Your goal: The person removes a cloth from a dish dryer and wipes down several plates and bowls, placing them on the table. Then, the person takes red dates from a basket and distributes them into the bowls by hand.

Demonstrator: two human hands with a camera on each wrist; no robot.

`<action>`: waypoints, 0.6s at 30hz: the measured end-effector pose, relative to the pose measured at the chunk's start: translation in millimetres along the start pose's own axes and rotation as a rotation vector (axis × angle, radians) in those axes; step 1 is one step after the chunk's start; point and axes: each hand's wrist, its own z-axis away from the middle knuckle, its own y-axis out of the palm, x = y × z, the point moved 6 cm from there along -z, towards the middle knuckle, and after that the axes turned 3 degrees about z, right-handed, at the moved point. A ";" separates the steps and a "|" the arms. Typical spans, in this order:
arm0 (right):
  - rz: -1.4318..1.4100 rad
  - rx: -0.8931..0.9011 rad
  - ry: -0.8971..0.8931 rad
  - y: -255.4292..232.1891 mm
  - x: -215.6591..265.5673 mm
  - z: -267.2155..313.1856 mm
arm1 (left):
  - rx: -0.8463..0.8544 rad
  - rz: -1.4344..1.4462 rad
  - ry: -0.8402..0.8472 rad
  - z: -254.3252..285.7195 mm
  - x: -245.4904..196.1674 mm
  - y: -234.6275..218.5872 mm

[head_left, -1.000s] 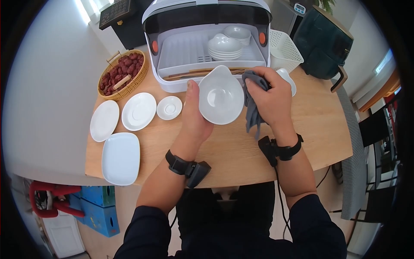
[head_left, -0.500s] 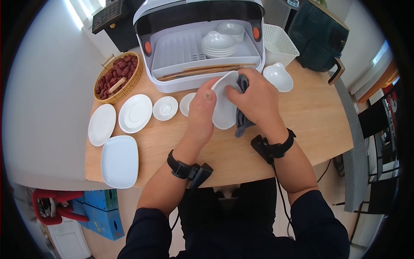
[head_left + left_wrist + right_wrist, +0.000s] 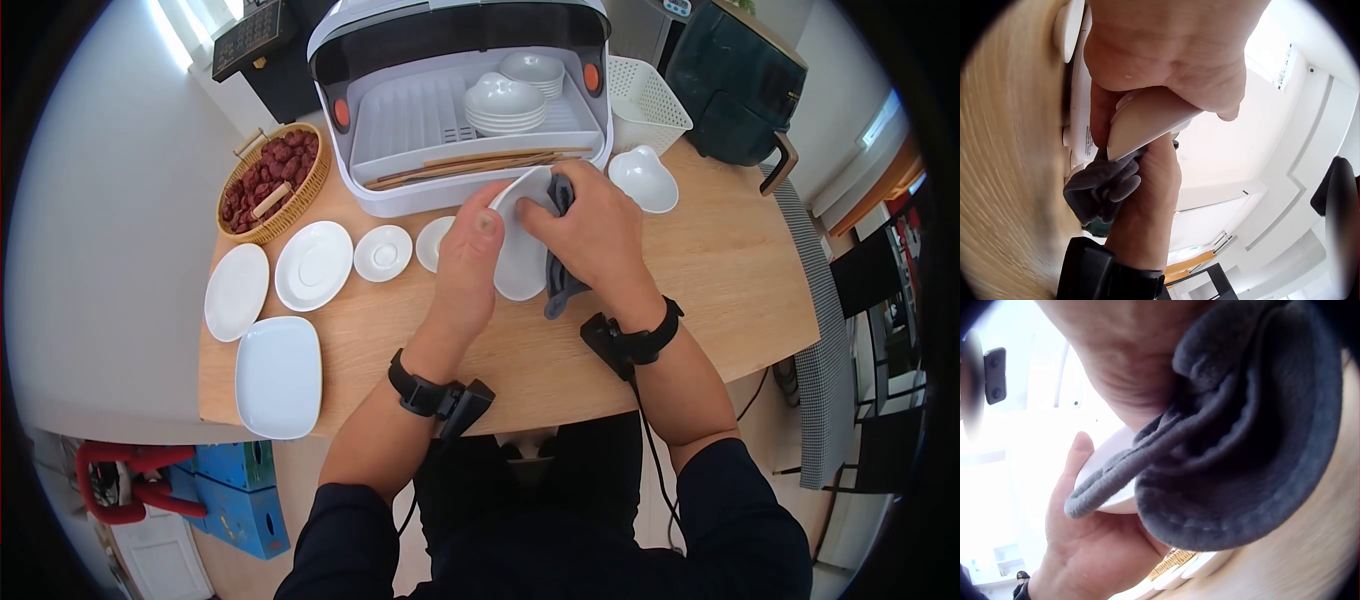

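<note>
A white bowl (image 3: 522, 252) is held tilted on its side above the table, in front of the dish cabinet. My left hand (image 3: 466, 246) grips it from the left, thumb along the rim, as the left wrist view also shows the bowl (image 3: 1144, 122) under the palm. My right hand (image 3: 598, 225) pinches the bowl's right wall through a dark grey cloth (image 3: 562, 285), its thumb inside the bowl. In the right wrist view the folded cloth (image 3: 1229, 456) hides most of the right fingers.
An open dish cabinet (image 3: 400, 200) holds stacked bowls (image 3: 505, 108) and chopsticks (image 3: 470, 168). White plates (image 3: 314, 265), small saucers (image 3: 383, 253) and a square plate (image 3: 279, 378) lie left. A basket of red fruit (image 3: 272, 180) stands behind them. Right are another bowl (image 3: 644, 180), a white basket (image 3: 648, 105) and an air fryer (image 3: 735, 85).
The bowl has turned from facing up toward the camera onto its side. My right hand has moved left with the cloth and taken hold of the bowl's wall. Little differs since half a second ago.
</note>
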 end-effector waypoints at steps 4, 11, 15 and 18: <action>-0.019 0.000 0.017 -0.7 -1.2 0.0 | -0.020 0.004 0.005 -0.6 -1.6 0.7; -0.147 -0.340 -0.514 -15.1 29.6 12.7 | -0.051 0.008 0.005 -5.8 0.9 -1.0; -0.497 -0.130 -0.354 4.1 27.4 18.5 | -0.053 -0.135 0.116 -1.9 1.0 5.7; -0.776 0.346 -0.260 21.3 34.2 23.2 | -0.120 0.104 -0.002 -1.0 0.5 -8.4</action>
